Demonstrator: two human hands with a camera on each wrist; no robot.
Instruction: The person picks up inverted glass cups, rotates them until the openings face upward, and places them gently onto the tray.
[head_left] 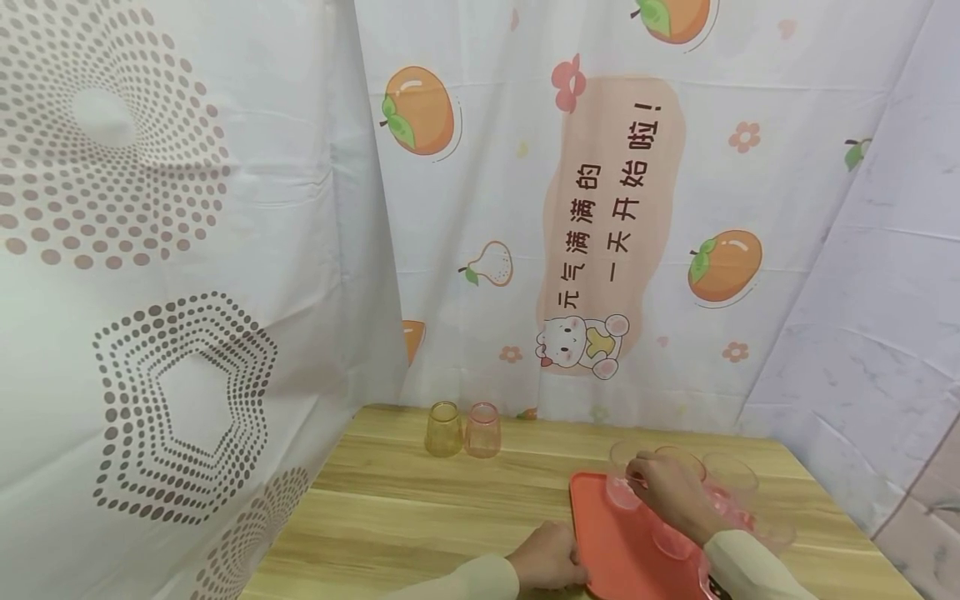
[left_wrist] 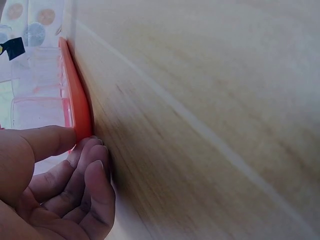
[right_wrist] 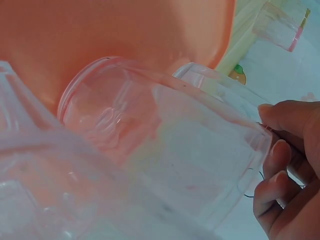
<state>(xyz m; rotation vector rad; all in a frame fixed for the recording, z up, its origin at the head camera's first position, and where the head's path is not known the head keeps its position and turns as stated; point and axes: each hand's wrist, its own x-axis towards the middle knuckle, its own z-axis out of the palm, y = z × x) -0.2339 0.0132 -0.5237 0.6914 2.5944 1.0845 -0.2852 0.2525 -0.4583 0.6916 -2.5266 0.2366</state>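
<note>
A red tray (head_left: 611, 533) lies on the right part of the table, bearing several see-through cups. My left hand (head_left: 547, 557) grips its left edge; in the left wrist view the thumb lies over the rim and curled fingers meet it from below. Over the tray's far side, my right hand (head_left: 675, 493) pinches the upper rim of a clear cup (head_left: 621, 493) between thumb and fingers. A larger pink-tinted cup (right_wrist: 200, 145) stands close before those fingers in the right wrist view. Another pink-tinted cup (head_left: 671, 543) is partly hidden beneath my right forearm.
A yellow cup (head_left: 444, 432) and a pink cup (head_left: 483, 433) stand side by side at the table's back edge. Clear cups (head_left: 731, 475) crowd the tray's right side. Printed curtains (head_left: 480, 183) hang behind and on both sides of the wooden table (head_left: 390, 517).
</note>
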